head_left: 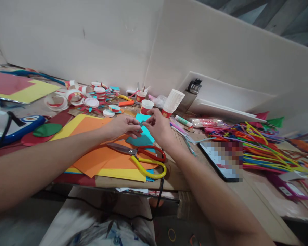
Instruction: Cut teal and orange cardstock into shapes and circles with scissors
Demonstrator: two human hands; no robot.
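Blue paper [146, 137] just below left hand [127, 126] and right hand [159, 127]
Both are curled nearly closed; whether they pinch anything, I cannot tell. The paper is probably light, flexible and easily creased, best taken by an edge.

Mid-frame, the scissors [133, 151] show smooth metal blades [120, 148] and glossy, plastic-looking handles [146, 173], the turquoise paper [146, 136] and orange sheets [92, 159] look matt, the stacked cups [175, 99] above centre smooth and papery, the upper-frame white panels [92, 44] smooth.
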